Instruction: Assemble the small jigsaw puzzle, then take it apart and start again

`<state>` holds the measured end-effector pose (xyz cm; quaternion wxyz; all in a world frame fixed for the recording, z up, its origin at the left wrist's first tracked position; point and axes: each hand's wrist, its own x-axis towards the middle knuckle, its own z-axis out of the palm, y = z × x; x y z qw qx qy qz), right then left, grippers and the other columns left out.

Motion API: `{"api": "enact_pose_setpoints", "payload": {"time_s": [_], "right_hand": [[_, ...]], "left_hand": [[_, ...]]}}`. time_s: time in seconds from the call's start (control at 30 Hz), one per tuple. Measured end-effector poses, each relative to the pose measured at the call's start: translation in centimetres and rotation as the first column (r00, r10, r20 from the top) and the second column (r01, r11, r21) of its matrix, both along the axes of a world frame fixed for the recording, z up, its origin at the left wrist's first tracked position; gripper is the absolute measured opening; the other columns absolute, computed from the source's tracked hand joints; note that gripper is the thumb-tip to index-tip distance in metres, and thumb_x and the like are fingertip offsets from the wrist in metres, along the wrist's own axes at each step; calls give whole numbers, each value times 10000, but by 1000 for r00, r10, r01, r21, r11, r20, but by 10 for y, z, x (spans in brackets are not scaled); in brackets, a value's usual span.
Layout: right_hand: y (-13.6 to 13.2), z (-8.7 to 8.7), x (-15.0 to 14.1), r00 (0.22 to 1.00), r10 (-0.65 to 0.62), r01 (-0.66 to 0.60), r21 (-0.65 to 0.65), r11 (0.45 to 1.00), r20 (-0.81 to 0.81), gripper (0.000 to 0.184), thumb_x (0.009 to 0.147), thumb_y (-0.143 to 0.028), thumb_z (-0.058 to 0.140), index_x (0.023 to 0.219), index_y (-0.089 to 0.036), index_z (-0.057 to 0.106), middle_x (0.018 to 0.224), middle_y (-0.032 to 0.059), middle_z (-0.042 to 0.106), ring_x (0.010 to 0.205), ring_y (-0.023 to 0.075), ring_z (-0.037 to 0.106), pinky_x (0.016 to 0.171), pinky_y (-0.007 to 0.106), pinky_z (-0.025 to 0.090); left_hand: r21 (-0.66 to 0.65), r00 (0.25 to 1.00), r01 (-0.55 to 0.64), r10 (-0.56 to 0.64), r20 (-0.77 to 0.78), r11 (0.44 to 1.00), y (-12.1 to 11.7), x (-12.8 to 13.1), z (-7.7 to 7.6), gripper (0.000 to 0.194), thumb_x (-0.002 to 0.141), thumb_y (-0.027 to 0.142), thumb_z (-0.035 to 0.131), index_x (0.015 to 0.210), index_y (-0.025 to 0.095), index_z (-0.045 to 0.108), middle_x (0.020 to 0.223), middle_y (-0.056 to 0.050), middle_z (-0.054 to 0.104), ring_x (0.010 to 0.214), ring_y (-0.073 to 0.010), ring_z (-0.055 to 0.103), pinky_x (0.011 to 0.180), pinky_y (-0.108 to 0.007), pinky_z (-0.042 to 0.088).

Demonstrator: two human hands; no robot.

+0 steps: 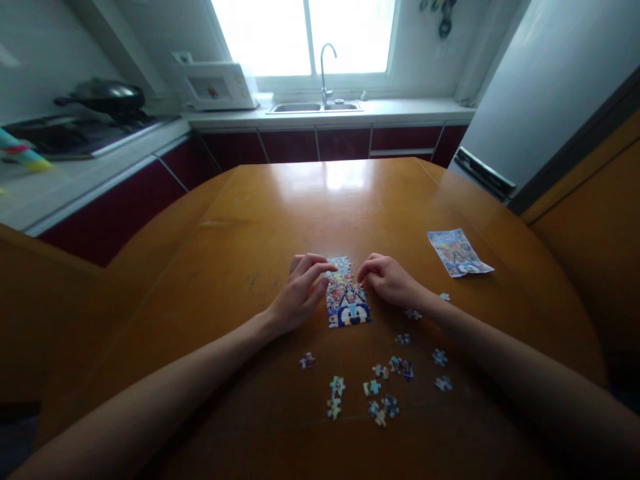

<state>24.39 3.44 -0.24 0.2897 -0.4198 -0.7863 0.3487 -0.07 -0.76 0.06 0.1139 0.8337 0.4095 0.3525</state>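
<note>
A partly assembled jigsaw puzzle (353, 313) lies flat on the table, with a blue and white cartoon face along its near end. My left hand (304, 290) rests at its left edge, fingers apart, the fingertips reaching over the upper part. At the opposite edge, my right hand (387, 277) has its fingers curled together near the puzzle's right side; whatever they may pinch is hidden. Nearer to me are several loose pieces, among them a single puzzle piece (307, 361) on the left and another puzzle piece (440, 357) on the right. One puzzle piece (413, 314) lies beside my right wrist.
A creased picture sheet (457, 252) lies to the right on the wooden table (240, 220). Beyond the table are a sink (295, 107) with a faucet, a white microwave (217, 85), a pan (107, 97) on the stove and a refrigerator (545, 87).
</note>
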Motion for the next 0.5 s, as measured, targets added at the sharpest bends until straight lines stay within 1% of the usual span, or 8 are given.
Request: {"api": "enact_pose_setpoints", "payload": {"time_s": [0.07,0.2,0.5], "right_hand": [[2,1,1,999,-20,20,-12,1000,-40,324,753,-1,460,716,-179,728,820,44,657,799,165,613,810,300,466],[5,0,4,994,-78,77,-19,997,-73,295,740,-52,466,711,-179,731,792,45,687,790,179,617,789,310,462],[12,-2,9,989,-119,108,-126,986,-84,279,717,-113,467,723,-186,736,762,36,736,759,179,645,774,308,476]], "left_hand": [[-5,1000,1,-1,8,1000,0,0,0,220,1013,224,459,1157,226,625,1131,-69,574,1109,-232,480,1011,-426,415],[-10,1000,1,0,16,1000,0,1,1,216,1012,223,459,1145,218,629,1123,-71,581,1101,-230,482,1010,-426,418],[-21,1000,-5,6,16,1000,0,1,2,220,1014,247,451,1132,218,634,1101,-74,587,1095,-236,490,1005,-432,430]]}}
